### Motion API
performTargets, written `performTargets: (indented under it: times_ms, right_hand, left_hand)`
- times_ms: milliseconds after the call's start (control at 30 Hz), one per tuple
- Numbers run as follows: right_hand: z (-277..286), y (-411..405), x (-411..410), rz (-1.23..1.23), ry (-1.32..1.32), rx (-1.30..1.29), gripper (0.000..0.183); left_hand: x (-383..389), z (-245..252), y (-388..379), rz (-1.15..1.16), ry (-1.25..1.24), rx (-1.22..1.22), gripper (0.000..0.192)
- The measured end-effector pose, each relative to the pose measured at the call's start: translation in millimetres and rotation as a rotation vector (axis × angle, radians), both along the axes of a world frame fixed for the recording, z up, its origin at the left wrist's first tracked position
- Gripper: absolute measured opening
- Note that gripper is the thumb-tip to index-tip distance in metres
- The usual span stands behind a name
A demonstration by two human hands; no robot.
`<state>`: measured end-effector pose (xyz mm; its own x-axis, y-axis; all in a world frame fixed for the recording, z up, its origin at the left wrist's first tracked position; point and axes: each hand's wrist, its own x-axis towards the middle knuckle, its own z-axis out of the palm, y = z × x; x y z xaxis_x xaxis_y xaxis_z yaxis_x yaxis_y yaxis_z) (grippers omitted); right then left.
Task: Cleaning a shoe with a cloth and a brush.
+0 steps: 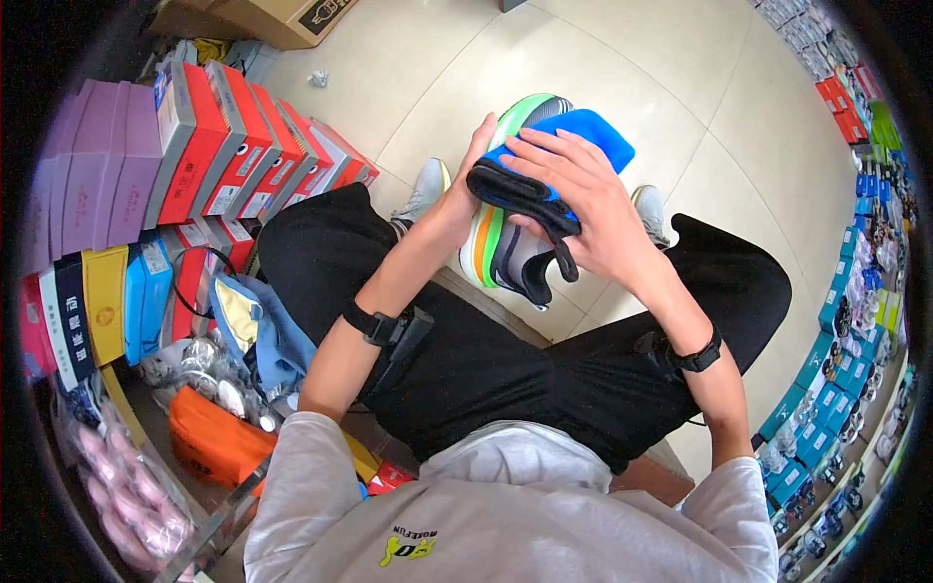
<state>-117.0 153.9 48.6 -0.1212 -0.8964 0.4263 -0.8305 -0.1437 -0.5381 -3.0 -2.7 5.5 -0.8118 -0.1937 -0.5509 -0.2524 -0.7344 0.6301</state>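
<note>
A grey sneaker [519,248] with a green, white and orange sole is held up between my knees, its toe pointing away from me. My left hand [466,182] grips it along the sole side. Over the sneaker's middle lies a blue fabric mitt-like cloth [601,135] with a black cuff and a black loop [565,261]. The fingers of my right hand [576,189] spread across the top of this cloth, and the thumb is tucked beneath its cuff. The cloth hides the middle of the sneaker's upper.
Stacked red and grey shoe boxes [251,160] and purple boxes [109,167] rise at the left. A blue bag [273,342] and an orange bag [219,437] lie below them. Shelves of teal boxes [809,415] and footwear line the right. A cardboard box [270,22] stands at the top left.
</note>
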Motion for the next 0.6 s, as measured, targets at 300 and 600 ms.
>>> performTargets:
  times_ms: [300,600]
  right_hand:
    - [-2,-1,-4,-0.101,-0.016,0.003,0.058]
    - [-1,1,13,0.092,-0.092,0.015,0.062]
  left_hand:
    - [6,-6,0,-0.014,0.082,0.049,0.081]
    - [5,-12,-9,-0.007,0.062,0.125,0.079]
